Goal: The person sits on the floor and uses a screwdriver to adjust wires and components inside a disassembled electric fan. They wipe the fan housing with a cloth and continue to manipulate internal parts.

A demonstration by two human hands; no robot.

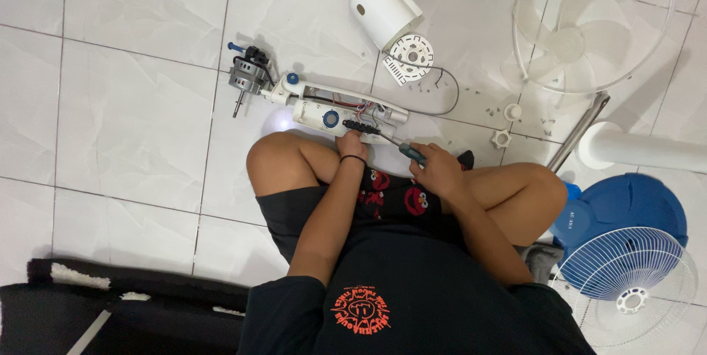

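Fingers of the right hand (440,171) wrap tight around the teal handle of a screwdriver (401,146), whose thin metal shaft slants up and left toward a black switch strip (361,127). The left hand (352,145), with a dark band at the wrist, pinches the near end of that strip; how the fingertips sit on it is too small to tell.

The strip lies against the open white plastic fan housing (331,108), a long rounded shell lying on the floor just past the person's knees. Inside it show red and dark wires, a blue round knob and a second blue cap at its left end; finer parts are hard to make out. At its left end sits the bare fan motor (247,76), grey metal with a steel shaft and a blue-tipped stub.

Above lies a smooth white motor cover (383,7), and beside it a round slotted white disc (409,54) with a thin grey cord curling off it. Small white nuts (507,124) rest on the glossy white floor tiles (132,119). At upper right, a wire fan guard (593,23) rings pale translucent blades, cut by the frame edge. A white pole (641,149) and a blue fan (626,252) with white grille sit at right; a dark mat (110,303) fills the lower left.
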